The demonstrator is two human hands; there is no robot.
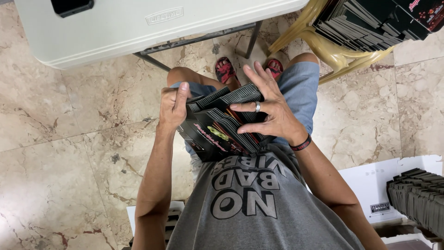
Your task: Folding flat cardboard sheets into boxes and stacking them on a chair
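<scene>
On my lap lies a thick stack of flat black printed cartons, fanned at its top edge. My left hand grips the stack's left side, thumb up against the edge. Across the right side my right hand is spread, a ring on one finger and a dark band on the wrist, fingers pressing between the sheets.
A white folding table stands ahead with a black object on it. A yellow plastic chair at the upper right carries more black cartons. A white box with upright black cartons sits at my right. The floor is marble tile.
</scene>
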